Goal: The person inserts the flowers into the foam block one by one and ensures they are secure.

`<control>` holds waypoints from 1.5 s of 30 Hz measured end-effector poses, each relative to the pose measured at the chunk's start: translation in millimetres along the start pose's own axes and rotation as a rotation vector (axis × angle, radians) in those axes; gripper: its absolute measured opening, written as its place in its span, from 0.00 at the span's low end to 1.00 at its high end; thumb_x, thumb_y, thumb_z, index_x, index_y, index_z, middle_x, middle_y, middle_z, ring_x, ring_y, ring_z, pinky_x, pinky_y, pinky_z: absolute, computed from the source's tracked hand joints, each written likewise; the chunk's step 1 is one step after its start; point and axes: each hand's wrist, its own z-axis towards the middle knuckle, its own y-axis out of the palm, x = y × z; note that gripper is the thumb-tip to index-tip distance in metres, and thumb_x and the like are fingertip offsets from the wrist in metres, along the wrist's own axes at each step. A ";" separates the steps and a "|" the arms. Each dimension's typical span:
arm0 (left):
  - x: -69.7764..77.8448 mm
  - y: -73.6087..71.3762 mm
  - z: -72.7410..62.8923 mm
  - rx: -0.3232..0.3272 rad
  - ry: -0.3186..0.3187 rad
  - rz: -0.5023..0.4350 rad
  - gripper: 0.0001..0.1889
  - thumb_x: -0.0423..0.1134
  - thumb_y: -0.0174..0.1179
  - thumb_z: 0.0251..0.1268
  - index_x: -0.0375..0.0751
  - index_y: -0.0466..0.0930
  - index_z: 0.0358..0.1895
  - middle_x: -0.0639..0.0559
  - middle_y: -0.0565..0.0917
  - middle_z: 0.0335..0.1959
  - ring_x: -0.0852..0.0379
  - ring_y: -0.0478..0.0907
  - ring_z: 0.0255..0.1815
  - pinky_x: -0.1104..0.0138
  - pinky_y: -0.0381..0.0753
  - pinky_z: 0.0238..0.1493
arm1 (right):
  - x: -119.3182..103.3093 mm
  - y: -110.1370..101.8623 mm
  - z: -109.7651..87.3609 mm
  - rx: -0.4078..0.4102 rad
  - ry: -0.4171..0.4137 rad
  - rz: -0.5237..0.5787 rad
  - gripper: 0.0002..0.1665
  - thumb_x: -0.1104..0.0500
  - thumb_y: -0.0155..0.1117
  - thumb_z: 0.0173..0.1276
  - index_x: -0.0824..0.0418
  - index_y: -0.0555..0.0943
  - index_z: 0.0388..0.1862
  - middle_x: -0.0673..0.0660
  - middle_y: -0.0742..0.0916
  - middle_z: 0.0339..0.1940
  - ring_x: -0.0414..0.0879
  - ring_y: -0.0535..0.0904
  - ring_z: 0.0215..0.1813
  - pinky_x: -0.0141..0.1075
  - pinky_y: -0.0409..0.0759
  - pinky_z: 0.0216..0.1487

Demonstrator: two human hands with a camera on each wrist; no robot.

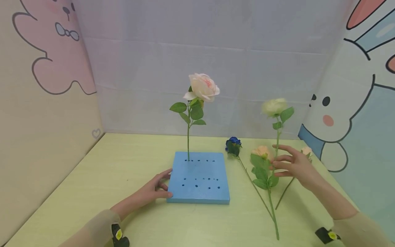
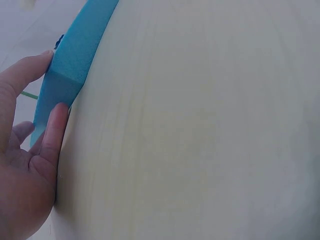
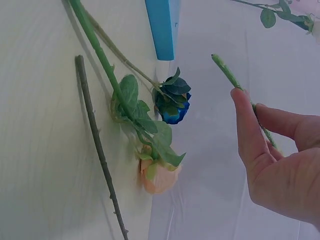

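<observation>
My right hand (image 1: 297, 168) pinches the green stem of a pale yellow-green rose (image 1: 274, 107), held upright above the table. In the right wrist view, the stem's cut end (image 3: 225, 70) sticks out past the thumb and fingers. A flat blue block (image 1: 197, 171) with rows of small holes lies on the table. Against its left side rests my left hand (image 1: 155, 188), fingers spread along the edge and thumb at the near corner. One pale pink rose (image 1: 203, 87) stands in a hole at the block's far left, its stem upright.
Right of the block lie a blue rose (image 1: 233, 145) and a peach rose (image 1: 261, 151), their stems crossing toward the near edge. Another pale peach flower (image 1: 306, 151) lies partly behind my right hand. A white curtain (image 1: 139, 85) hangs behind the table.
</observation>
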 end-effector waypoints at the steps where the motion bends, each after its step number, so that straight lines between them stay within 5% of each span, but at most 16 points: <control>1: 0.3 -0.1 -0.1 0.000 -0.001 -0.001 0.47 0.43 0.67 0.64 0.43 0.47 0.80 0.33 0.61 0.74 0.52 0.75 0.53 0.70 0.75 0.50 | -0.5 1.4 0.4 -0.009 -0.012 -0.004 0.32 0.66 0.59 0.72 0.40 0.66 0.68 0.46 0.88 0.40 0.44 0.89 0.43 0.41 0.87 0.41; 10: -1.4 -0.3 0.7 0.004 0.000 0.003 0.47 0.43 0.67 0.64 0.44 0.47 0.80 0.34 0.62 0.74 0.52 0.75 0.52 0.70 0.75 0.49 | -8.1 16.2 5.0 0.007 -0.043 -0.049 0.34 0.64 0.60 0.72 0.53 0.63 0.75 0.46 0.88 0.41 0.44 0.89 0.43 0.41 0.87 0.41; 33: -9.7 0.7 3.7 0.015 -0.021 0.030 0.47 0.46 0.68 0.62 0.47 0.48 0.80 0.37 0.63 0.74 0.55 0.75 0.51 0.69 0.75 0.51 | -28.9 45.2 11.4 0.046 -0.088 -0.018 0.09 0.59 0.57 0.75 0.54 0.78 0.52 0.47 0.90 0.36 0.43 0.89 0.41 0.43 0.87 0.39; 45: -11.4 1.9 3.3 0.023 -0.030 0.021 0.47 0.46 0.68 0.62 0.47 0.48 0.80 0.37 0.63 0.74 0.53 0.75 0.52 0.68 0.76 0.50 | -35.1 59.9 22.3 0.045 -0.099 0.027 0.07 0.57 0.55 0.76 0.55 0.81 0.44 0.47 0.90 0.34 0.43 0.89 0.40 0.42 0.87 0.38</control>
